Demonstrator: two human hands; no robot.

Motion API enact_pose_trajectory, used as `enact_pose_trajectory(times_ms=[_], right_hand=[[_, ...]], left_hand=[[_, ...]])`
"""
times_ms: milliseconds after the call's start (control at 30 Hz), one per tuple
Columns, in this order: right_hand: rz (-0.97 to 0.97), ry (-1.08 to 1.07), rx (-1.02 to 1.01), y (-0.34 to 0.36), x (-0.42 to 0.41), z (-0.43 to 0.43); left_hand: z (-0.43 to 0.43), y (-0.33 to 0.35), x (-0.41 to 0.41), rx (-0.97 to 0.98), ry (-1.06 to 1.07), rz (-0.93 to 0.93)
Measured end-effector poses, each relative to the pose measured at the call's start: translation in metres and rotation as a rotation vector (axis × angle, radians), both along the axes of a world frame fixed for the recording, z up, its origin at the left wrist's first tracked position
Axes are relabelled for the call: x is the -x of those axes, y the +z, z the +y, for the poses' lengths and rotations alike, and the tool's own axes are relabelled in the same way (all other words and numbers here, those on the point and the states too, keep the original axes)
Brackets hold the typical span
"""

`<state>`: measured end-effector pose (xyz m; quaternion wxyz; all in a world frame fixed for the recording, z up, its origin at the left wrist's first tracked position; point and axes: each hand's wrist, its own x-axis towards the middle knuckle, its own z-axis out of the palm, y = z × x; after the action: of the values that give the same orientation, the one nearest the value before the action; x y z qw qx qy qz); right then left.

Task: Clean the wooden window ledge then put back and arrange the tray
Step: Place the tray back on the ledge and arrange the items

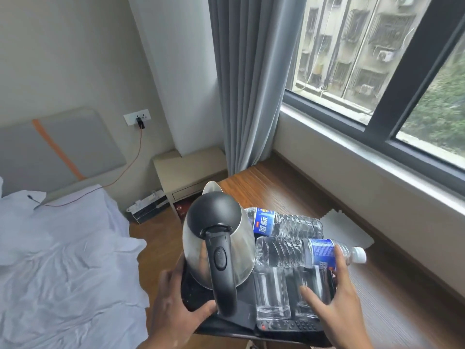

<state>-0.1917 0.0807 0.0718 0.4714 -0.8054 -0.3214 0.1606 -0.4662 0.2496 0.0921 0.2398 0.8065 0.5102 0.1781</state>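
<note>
Head view: my left hand (173, 298) grips the left edge of the black tray (226, 332), thumb curled over the top beside the kettle's handle. My right hand (337, 298) holds the tray's right edge, thumb laid across the top by a glass and fingers reaching up against the nearer bottle.

Between my hands stand the steel kettle (219, 238) and 2 empty glasses (271, 293), with a dark remote (289, 326) lying just in front of them. Beyond the glasses lie 2 water bottles on their sides, the nearer bottle (289, 251) and the farther bottle (289, 224).

The wooden ledge (276, 190) runs ahead and to the right of my hands under the window (377, 59). A white cloth (347, 227) lies on it past my right hand. A bed (63, 248) sits left of my left hand.
</note>
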Motion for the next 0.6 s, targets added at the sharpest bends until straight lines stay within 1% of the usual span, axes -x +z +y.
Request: enact_pose_trajectory(times_ms=[67,167,267,400,500,533,600], right_hand=[[-0.025,-0.009,0.007,-0.006,-0.013,0.022],[-0.033,-0.015,0.01,-0.009,-0.028,0.05],[-0.028,-0.023,0.007,-0.013,-0.04,0.075],[-0.013,-0.068,0.013,-0.017,-0.048,0.101],[-0.016,-0.117,0.05,-0.022,-0.051,0.117],[-0.023,-0.137,0.062,-0.024,-0.051,0.123],[-0.023,-0.185,0.079,-0.028,-0.049,0.135]], left_hand=[[0.021,-0.004,-0.012,-0.022,0.009,-0.007],[0.053,-0.021,-0.025,-0.109,0.032,-0.028],[0.082,-0.028,-0.04,-0.066,0.033,-0.033],[0.122,-0.024,-0.064,-0.139,-0.01,-0.058],[0.147,-0.005,-0.081,0.058,-0.114,0.029],[0.154,-0.003,-0.086,0.08,-0.09,-0.001],[0.168,0.001,-0.098,0.105,0.03,-0.121]])
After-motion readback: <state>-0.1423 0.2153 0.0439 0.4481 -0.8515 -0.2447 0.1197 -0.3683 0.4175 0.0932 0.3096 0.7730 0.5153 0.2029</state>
